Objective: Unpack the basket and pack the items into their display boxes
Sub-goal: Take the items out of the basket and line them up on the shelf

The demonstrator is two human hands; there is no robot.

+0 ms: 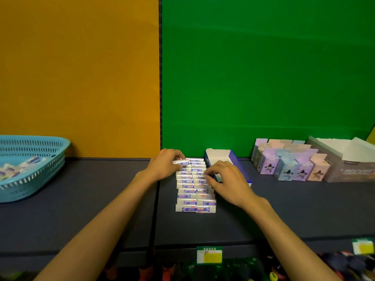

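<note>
Two rows of small white packs with blue labels (195,196) stand packed side by side on the dark shelf at centre. My left hand (165,165) is at the far end of the rows, its fingers closed on one white pack (180,162). My right hand (225,177) rests on the right side of the rows, fingers curled against the packs. Just behind it stands a blue and white display box (220,157), open on top. A turquoise basket (30,175) at far left holds several more of the same packs.
Pastel purple, blue and pink cartons (288,163) stand in a group at right, next to a grey open box (349,159). Orange and green panels form the back wall. Price tags (209,255) hang on the shelf's front edge, above goods below.
</note>
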